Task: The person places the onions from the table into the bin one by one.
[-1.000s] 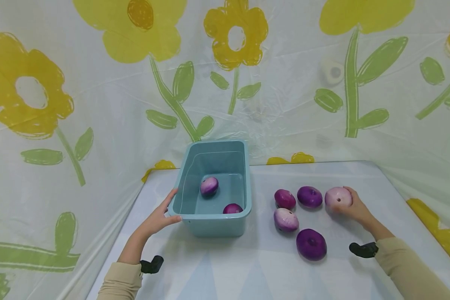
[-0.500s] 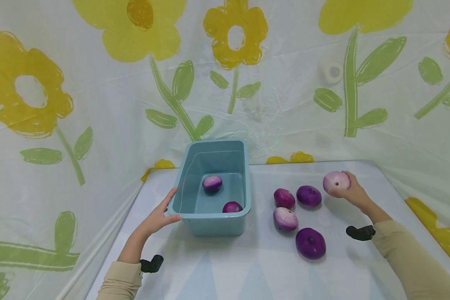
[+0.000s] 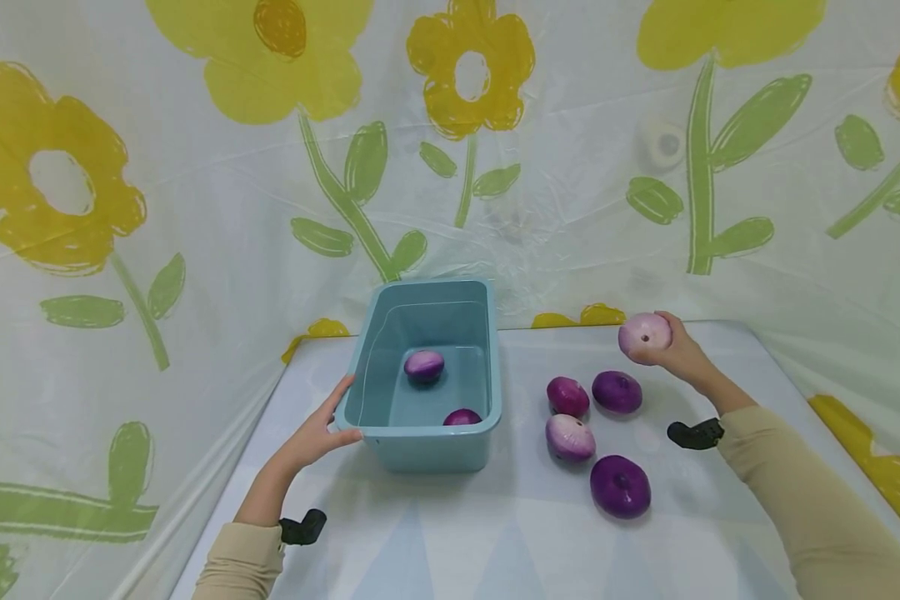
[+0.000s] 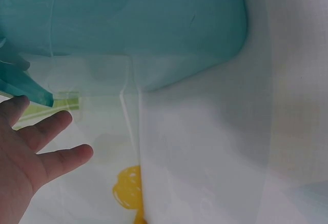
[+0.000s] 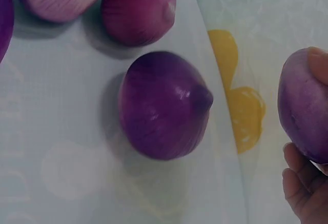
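My right hand (image 3: 678,357) grips a pale pink-purple onion (image 3: 643,335), lifted above the back right of the table; in the right wrist view, thumb and fingers lie around this onion (image 5: 300,108). With thumb and fingers spread and straight, my left hand (image 3: 313,436) touches the near left corner of a blue-green plastic bin (image 3: 427,454). The left wrist view shows that hand's fingers (image 4: 56,160) extended beside the bin's wall (image 4: 154,24). Inside the bin lie a purple-and-white onion (image 3: 423,366) and a red onion (image 3: 462,417), partly hidden by the front rim.
Right of the bin lie a magenta onion (image 3: 567,397), a dark purple onion (image 3: 617,392), a whitish-purple onion (image 3: 570,438) and a larger deep purple onion (image 3: 620,487). A flower-printed curtain (image 3: 570,250) hangs behind the white table (image 3: 525,533).
My right hand has raised the pale onion off the table and carried it back and leftward. The purple-and-white onion in the bin has rolled slightly. My left hand stays at the bin corner.
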### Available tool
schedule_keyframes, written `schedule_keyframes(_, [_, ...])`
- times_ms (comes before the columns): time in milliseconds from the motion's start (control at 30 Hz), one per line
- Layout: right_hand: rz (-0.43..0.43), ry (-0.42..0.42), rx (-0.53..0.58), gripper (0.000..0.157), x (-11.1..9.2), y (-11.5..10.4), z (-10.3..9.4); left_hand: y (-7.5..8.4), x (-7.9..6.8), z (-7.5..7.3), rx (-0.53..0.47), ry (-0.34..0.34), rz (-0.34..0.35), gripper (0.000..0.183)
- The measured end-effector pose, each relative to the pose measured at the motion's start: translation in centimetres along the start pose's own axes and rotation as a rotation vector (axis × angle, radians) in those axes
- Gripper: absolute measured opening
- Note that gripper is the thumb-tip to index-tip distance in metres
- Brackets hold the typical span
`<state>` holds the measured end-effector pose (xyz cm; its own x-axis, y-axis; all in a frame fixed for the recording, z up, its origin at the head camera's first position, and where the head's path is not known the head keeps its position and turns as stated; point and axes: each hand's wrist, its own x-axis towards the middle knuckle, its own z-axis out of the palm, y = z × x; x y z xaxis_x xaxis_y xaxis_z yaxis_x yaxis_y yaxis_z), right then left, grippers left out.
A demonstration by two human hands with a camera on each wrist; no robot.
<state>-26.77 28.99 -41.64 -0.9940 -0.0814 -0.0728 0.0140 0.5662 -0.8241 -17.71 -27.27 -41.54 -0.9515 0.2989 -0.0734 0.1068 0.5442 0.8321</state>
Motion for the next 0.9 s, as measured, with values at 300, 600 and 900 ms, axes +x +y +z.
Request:
schedule_keyframes(300, [-0.061, -0.022, 0.019, 0.099, 1.8, -3.6, 1.1, 0.1, 0.0, 0.0, 0.001, -0.001, -0.004, 0.092])
schedule_keyframes(600, [-0.124, -0.061, 0.022, 0.096, 3.1, -8.5, 3.2, 0.1, 0.0, 0.1, -0.001, -0.002, -0.009, 0.093])
schedule_keyframes(900, [-0.182, -0.092, 0.092, 0.093, 4.5, -12.7, 6.8, 0.0, 0.1, 0.2, 0.02, 0.013, 0.0, 0.093])
